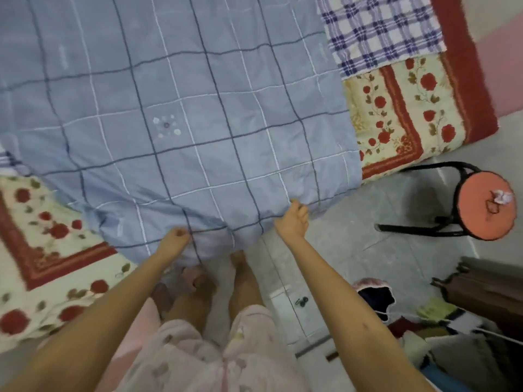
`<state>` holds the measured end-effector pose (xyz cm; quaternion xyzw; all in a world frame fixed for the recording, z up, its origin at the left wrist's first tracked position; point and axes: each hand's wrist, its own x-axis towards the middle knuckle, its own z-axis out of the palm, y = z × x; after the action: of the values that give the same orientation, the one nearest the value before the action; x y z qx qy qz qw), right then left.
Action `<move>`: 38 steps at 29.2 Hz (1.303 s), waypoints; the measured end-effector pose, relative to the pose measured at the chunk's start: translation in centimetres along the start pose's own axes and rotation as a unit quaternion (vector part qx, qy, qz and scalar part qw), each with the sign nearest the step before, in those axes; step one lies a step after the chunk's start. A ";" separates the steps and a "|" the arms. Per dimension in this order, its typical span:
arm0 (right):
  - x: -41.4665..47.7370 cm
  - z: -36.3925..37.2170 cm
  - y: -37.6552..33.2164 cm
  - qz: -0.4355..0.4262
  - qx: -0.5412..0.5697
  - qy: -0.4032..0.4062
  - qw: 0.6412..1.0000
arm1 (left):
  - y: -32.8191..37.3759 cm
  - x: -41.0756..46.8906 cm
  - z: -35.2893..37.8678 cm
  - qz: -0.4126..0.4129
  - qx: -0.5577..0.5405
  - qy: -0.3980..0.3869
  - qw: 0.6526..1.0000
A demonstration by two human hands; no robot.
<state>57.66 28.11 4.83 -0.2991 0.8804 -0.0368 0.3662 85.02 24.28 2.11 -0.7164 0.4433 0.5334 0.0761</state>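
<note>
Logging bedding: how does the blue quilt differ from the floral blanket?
The blue quilt has a grid of dark and white lines; the floral blanket has red roses on cream. The quilt lies on top, gripped by left hand and right hand; the blanket lies beneath, unheld. Both are spread out.

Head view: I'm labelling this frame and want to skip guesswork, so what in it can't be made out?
Blue checked quilt: head view, cut off by the top and left edges.
Left hand and right hand: head view, fingertips buried in the quilt edge they grip.
Small pale thing on the orange stool: head view, too small and blurred.
Pile at lower right: head view, blurred, cut by the edge.
</note>
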 end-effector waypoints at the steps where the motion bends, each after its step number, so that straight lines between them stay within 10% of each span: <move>1: -0.3 1.8 -1.2 -0.020 -0.013 -0.013 1.000 | -1.6 0.6 -1.0 -0.025 -0.026 0.034 0.999; 10: -3.5 19.5 -7.6 -0.293 -0.122 -0.087 0.944 | -15.5 8.6 -5.7 -0.152 -0.299 0.265 0.904; 14: -4.2 26.5 -9.0 -0.402 -0.107 -0.125 0.901 | -19.1 12.7 -6.6 -0.096 -0.486 0.258 0.829; 18: -4.6 30.1 -10.6 -0.429 -0.049 -0.108 0.895 | -18.6 13.2 -6.3 0.038 -0.419 0.299 0.857; 22: -4.5 30.9 -13.5 -0.410 0.094 -0.133 0.898 | -15.9 12.2 -4.9 0.199 0.000 0.429 0.881; 25: -3.5 31.7 -16.5 -0.282 0.168 -0.201 0.923 | -14.4 12.7 -3.3 0.251 0.123 0.299 0.912; 29: -1.9 32.7 -18.6 -0.155 0.126 -0.236 0.951 | -15.9 13.1 -2.6 0.268 -0.057 0.136 0.952; 34: -0.1 33.4 -19.8 -0.113 0.057 -0.240 0.962 | -18.7 13.9 -2.9 0.053 -0.480 0.243 0.841; 38: -0.3 33.2 -19.4 -0.054 0.106 -0.243 0.963 | -19.2 16.0 -3.3 0.034 -0.461 0.166 0.871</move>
<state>89.67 17.47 -13.69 -0.3053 0.7387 -0.0759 0.5962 101.68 24.86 -16.78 -0.7327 0.1770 0.5527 -0.3553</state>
